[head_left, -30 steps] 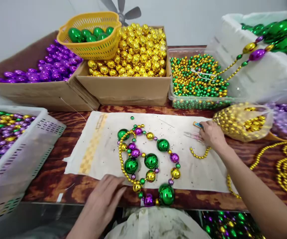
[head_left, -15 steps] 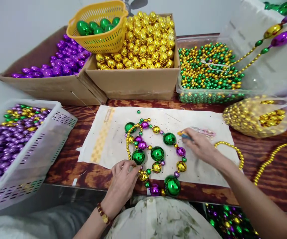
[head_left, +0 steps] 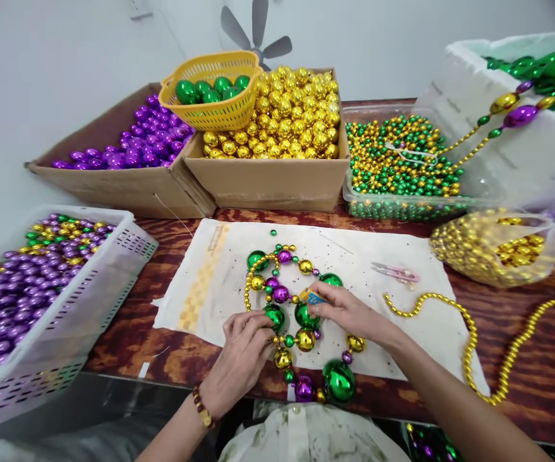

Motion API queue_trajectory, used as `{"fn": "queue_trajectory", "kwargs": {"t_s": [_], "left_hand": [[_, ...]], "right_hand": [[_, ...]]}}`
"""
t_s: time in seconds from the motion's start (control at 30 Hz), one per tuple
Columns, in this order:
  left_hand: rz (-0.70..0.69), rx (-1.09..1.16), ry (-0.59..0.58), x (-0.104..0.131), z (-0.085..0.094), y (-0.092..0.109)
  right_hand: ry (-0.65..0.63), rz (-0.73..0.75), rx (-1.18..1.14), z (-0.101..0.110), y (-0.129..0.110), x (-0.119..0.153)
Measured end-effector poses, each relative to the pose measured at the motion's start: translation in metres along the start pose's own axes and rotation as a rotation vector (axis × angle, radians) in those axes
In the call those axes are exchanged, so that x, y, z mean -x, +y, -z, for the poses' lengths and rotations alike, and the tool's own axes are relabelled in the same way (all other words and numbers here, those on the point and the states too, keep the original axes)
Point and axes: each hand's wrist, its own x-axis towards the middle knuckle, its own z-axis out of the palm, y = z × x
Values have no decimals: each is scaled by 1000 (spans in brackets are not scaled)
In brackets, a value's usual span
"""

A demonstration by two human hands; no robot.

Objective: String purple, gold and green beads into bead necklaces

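Note:
A bead necklace (head_left: 305, 340) of big green, gold and purple beads lies in loops on the white cloth (head_left: 239, 250). My left hand (head_left: 249, 340) is closed on the strand at the left of the loops, beside a large green bead; its fingertips are partly hidden. Over the middle of the necklace, my right hand (head_left: 349, 311) pinches a small yellow-and-blue tube-like item (head_left: 312, 298), tilted toward the left hand. Pink-handled scissors (head_left: 396, 272) lie on the cloth beyond the right hand. A strand of small gold beads (head_left: 469, 333) trails off the cloth to the right.
Behind the cloth stand cardboard boxes of purple (head_left: 128, 184) and gold balls (head_left: 267, 183), with a yellow basket (head_left: 210, 119) on top. A clear bin (head_left: 402, 206) of small beads and a bag of gold beads (head_left: 464, 250) sit right; a white basket (head_left: 128, 247) sits left.
My right hand has moved left from beside the scissors to over the necklace, bringing the yellow-and-blue item near my left hand. The gold strand's end now shows. The camera view has tilted up.

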Motion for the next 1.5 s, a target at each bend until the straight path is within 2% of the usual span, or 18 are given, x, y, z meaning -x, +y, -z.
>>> {"fn": "queue_trajectory", "kwargs": {"t_s": [0.1, 0.27, 0.4, 0.53, 0.67, 0.83, 0.97, 1.3, 1.5], "left_hand": [[20, 110, 151, -10, 7, -9], [134, 353, 440, -29, 21, -24], [178, 494, 561, -40, 26, -32], [185, 576, 592, -46, 27, -39], [223, 655, 597, -48, 26, -42], [293, 713, 615, -48, 24, -44], [351, 766, 624, -50, 24, -44], [441, 851, 622, -51, 21, -48], [457, 865, 617, -52, 19, -48]], "right_hand": [[-4, 22, -71, 1, -8, -11], [87, 79, 40, -4, -32, -37], [23, 186, 80, -3, -44, -58], [-96, 307, 96, 6, -47, -77], [-221, 275, 58, 11, -54, -92], [-155, 321, 318, 5, -59, -116], [-169, 384, 489, 1, -59, -135], [-198, 510, 661, 1, -60, -148], [-190, 521, 727, 0, -61, -152]]}}
